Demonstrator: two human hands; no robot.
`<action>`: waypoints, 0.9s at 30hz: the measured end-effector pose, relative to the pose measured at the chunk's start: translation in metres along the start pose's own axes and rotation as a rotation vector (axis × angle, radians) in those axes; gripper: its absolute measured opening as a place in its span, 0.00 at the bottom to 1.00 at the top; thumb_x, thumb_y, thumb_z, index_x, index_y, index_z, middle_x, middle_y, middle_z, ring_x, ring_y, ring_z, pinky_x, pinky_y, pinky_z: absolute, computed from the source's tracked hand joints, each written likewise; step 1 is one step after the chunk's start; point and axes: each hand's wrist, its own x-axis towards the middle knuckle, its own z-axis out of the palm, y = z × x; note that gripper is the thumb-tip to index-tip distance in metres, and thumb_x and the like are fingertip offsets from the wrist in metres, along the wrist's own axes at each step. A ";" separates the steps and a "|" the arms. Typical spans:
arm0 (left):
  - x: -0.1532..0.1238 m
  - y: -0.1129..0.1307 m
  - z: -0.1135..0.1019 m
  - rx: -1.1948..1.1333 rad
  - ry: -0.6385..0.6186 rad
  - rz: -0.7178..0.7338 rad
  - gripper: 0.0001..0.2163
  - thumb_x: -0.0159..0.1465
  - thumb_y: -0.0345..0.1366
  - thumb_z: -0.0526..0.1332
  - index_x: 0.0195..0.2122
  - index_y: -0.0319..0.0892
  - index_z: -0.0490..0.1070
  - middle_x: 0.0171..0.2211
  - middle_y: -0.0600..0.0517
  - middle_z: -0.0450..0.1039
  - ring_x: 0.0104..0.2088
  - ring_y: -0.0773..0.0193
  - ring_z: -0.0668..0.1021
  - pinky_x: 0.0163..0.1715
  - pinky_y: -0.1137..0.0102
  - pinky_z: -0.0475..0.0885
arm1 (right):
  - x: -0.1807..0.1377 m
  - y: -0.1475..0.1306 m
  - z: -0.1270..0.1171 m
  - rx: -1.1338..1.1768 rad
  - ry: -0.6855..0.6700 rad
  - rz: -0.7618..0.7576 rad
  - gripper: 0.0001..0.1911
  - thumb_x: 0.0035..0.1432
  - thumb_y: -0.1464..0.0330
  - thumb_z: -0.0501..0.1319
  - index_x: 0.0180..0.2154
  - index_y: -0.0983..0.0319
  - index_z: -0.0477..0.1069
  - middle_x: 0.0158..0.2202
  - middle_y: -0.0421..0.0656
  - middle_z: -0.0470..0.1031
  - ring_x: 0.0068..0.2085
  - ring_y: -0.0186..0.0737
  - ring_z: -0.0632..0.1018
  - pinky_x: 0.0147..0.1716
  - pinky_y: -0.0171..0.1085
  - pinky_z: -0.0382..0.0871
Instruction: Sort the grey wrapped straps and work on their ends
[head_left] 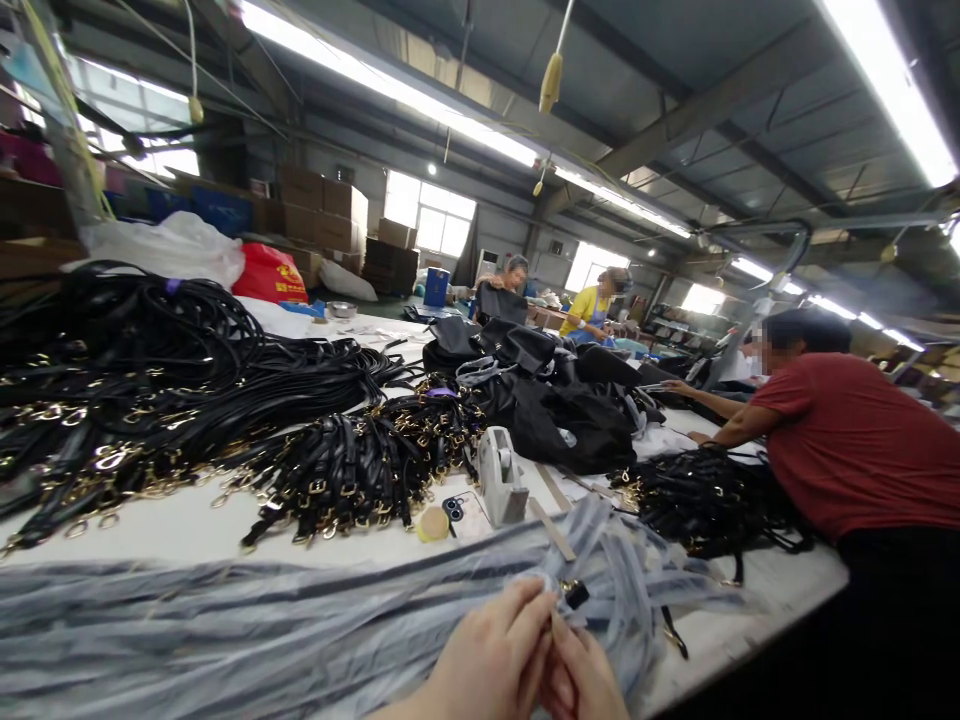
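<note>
Hands meet at the near table edge: left hand (491,660) and right hand (581,680) pinch together on a wrapped strap end (571,592) just above the fingertips. Its length runs away leftward across the table (187,525), among grey wrapped straps (225,630); black straps (360,465) lie beyond.

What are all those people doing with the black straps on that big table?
The person wearing the camera has the left hand and right hand together, pinching a small black clip at the end of a strap wrapped in grey plastic. Piles of black straps with gold buckles cover the white table, next to a tape holder and black bags. A person in a red shirt leans over the table.
</note>
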 end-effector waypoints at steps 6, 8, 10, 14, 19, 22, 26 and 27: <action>0.008 0.001 -0.008 0.061 0.005 -0.041 0.16 0.60 0.34 0.60 0.49 0.40 0.70 0.49 0.43 0.76 0.46 0.53 0.78 0.48 0.61 0.77 | 0.013 -0.007 -0.011 -0.109 0.090 -0.034 0.32 0.39 0.42 0.70 0.18 0.61 0.61 0.12 0.29 0.52 0.14 0.24 0.53 0.15 0.29 0.44; 0.011 0.002 -0.016 0.014 -0.008 -0.080 0.20 0.58 0.37 0.63 0.52 0.40 0.70 0.52 0.42 0.74 0.49 0.52 0.77 0.50 0.60 0.76 | 0.035 -0.032 -0.018 -0.247 0.112 -0.158 0.29 0.44 0.44 0.69 0.19 0.60 0.61 0.12 0.29 0.53 0.15 0.25 0.53 0.16 0.30 0.44; 0.013 0.005 -0.022 -0.032 -0.020 -0.096 0.20 0.58 0.37 0.63 0.52 0.41 0.70 0.53 0.42 0.73 0.50 0.52 0.76 0.51 0.59 0.75 | 0.067 -0.076 -0.022 -0.354 0.150 -0.310 0.27 0.45 0.47 0.69 0.19 0.60 0.62 0.12 0.30 0.54 0.16 0.26 0.53 0.16 0.31 0.45; 0.009 0.009 -0.024 -0.114 -0.072 -0.146 0.19 0.58 0.34 0.62 0.52 0.41 0.71 0.54 0.41 0.72 0.53 0.52 0.75 0.53 0.58 0.74 | 0.144 -0.170 -0.028 -0.370 0.219 -0.466 0.24 0.41 0.50 0.72 0.27 0.63 0.70 0.22 0.39 0.72 0.22 0.31 0.67 0.23 0.34 0.61; 0.015 0.007 -0.029 -0.185 -0.041 -0.194 0.21 0.56 0.34 0.64 0.52 0.41 0.70 0.55 0.41 0.71 0.54 0.52 0.74 0.54 0.58 0.73 | 0.161 -0.155 -0.021 -0.474 0.243 -0.578 0.25 0.45 0.54 0.70 0.39 0.65 0.71 0.28 0.43 0.77 0.28 0.38 0.75 0.33 0.39 0.69; 0.022 0.009 -0.052 -0.217 0.084 -0.190 0.24 0.58 0.36 0.64 0.57 0.41 0.65 0.56 0.41 0.70 0.55 0.52 0.73 0.56 0.58 0.71 | 0.117 -0.078 -0.009 -0.601 0.078 -0.572 0.21 0.48 0.57 0.68 0.38 0.66 0.75 0.26 0.45 0.78 0.28 0.43 0.77 0.31 0.41 0.71; 0.005 0.025 -0.106 -0.393 0.282 -0.208 0.29 0.66 0.49 0.58 0.65 0.45 0.54 0.56 0.43 0.69 0.54 0.55 0.75 0.55 0.60 0.73 | 0.039 0.002 0.000 -0.701 -0.008 -0.545 0.12 0.53 0.64 0.66 0.38 0.63 0.77 0.31 0.45 0.80 0.32 0.44 0.79 0.35 0.41 0.73; -0.004 0.029 -0.116 -0.405 0.323 -0.295 0.32 0.65 0.55 0.56 0.66 0.46 0.53 0.56 0.43 0.69 0.54 0.52 0.74 0.54 0.58 0.74 | 0.022 0.011 0.000 -0.713 0.008 -0.531 0.10 0.54 0.65 0.65 0.38 0.62 0.77 0.31 0.45 0.80 0.33 0.44 0.79 0.36 0.41 0.72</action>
